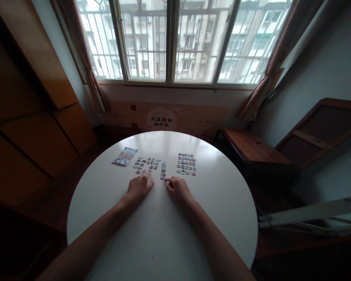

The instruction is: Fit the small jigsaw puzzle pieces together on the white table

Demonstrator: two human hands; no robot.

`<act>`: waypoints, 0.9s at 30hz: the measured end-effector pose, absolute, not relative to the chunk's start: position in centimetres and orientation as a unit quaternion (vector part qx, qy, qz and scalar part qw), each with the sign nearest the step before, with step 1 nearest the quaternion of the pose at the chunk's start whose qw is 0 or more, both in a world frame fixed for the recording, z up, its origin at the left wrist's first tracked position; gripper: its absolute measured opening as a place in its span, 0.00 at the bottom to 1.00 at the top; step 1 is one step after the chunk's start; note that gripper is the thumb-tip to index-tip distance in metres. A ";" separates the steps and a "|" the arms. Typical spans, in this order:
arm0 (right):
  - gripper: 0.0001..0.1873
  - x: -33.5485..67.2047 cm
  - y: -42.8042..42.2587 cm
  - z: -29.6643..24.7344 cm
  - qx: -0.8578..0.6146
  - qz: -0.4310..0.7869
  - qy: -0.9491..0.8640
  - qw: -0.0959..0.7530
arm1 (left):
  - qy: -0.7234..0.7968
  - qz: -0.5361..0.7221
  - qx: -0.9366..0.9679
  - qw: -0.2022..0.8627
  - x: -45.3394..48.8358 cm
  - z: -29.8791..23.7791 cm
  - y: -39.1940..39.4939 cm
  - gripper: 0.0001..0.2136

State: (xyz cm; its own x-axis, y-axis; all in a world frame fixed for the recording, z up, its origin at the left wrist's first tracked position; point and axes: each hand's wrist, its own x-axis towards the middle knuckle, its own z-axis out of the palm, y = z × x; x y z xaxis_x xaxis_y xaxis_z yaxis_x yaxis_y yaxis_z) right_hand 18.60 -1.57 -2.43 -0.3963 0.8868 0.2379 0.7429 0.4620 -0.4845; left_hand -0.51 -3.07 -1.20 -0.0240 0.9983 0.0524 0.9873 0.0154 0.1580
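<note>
A narrow strip of joined jigsaw pieces (163,171) lies on the round white table (163,242). My right hand (178,188) rests at its lower end, index finger and thumb close together on the bottom jigsaw piece. My left hand (139,186) lies left of the strip. Its index finger stretches toward the lower edge of a loose group of jigsaw pieces (140,164), the thumb apart from it; no piece shows in its grasp. Right of the strip, more jigsaw pieces (187,164) are laid out in rows. What lies under my fingertips is too small to make out.
A colourful picture card or packet (125,156) lies at the table's left, beyond the loose pieces. A wooden bench (256,146) stands right of the table, with a wood-framed panel (324,128) behind it. Cabinets (38,144) line the left side; a barred window (169,43) is ahead.
</note>
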 end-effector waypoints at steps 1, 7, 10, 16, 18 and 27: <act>0.13 18.6 -1.5 -2.4 -0.496 0.152 -0.822 0.234 | 0.710 0.075 0.699 0.037 -0.5 -1.2 -3.1 0.22; 0.14 18.6 -1.6 -2.5 -0.491 0.149 -0.826 0.235 | 0.713 0.088 0.693 0.051 -0.5 -1.2 -3.0 0.22; 0.13 18.7 -1.6 -2.5 -0.494 0.149 -0.825 0.232 | 0.724 0.085 0.683 0.038 -0.5 -1.1 -2.9 0.24; 0.14 18.7 -1.7 -2.3 -0.498 0.160 -0.823 0.221 | 0.725 0.067 0.685 0.035 -0.5 -0.7 -3.1 0.24; 0.14 18.7 -1.7 -2.3 -0.498 0.160 -0.823 0.223 | 0.721 0.076 0.687 0.037 -0.4 -0.5 -3.2 0.23; 0.13 18.6 -1.7 -2.1 -0.501 0.157 -0.824 0.215 | 0.699 0.112 0.703 0.072 0.4 0.0 -3.9 0.11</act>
State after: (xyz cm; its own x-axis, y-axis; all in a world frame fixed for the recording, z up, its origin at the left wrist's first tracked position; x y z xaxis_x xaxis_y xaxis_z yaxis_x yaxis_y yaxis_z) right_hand 18.62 -1.69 -2.12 -0.4067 0.8922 0.1962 0.7572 0.4494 -0.4739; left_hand 0.37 -3.89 -0.01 -0.0015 0.9984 0.0558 0.9660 -0.0130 0.2581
